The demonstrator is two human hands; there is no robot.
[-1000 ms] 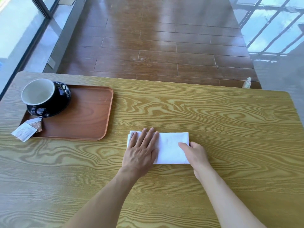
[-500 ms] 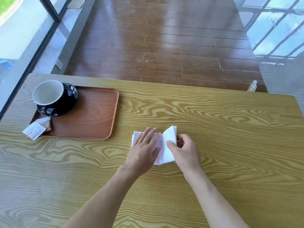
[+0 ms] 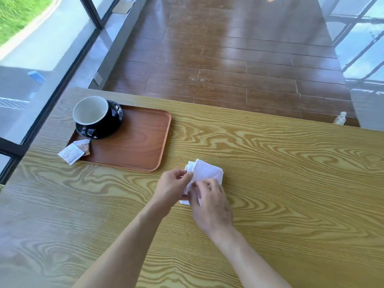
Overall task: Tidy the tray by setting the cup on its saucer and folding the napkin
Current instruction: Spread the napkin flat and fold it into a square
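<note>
Cup (image 3: 91, 110) sits on its black saucer (image 3: 113, 125) in the upper-left corner of the wooden tray (image 3: 137, 146), so that half looks done. White napkin (image 3: 204, 172) lies mid-frame on the table (image 3: 291, 183), just right of the tray, folded small. Left hand (image 3: 172, 187) and right hand (image 3: 211, 202) both pinch its near edges, fold seemingly nearly finished; placing it on the tray probably remains.
</note>
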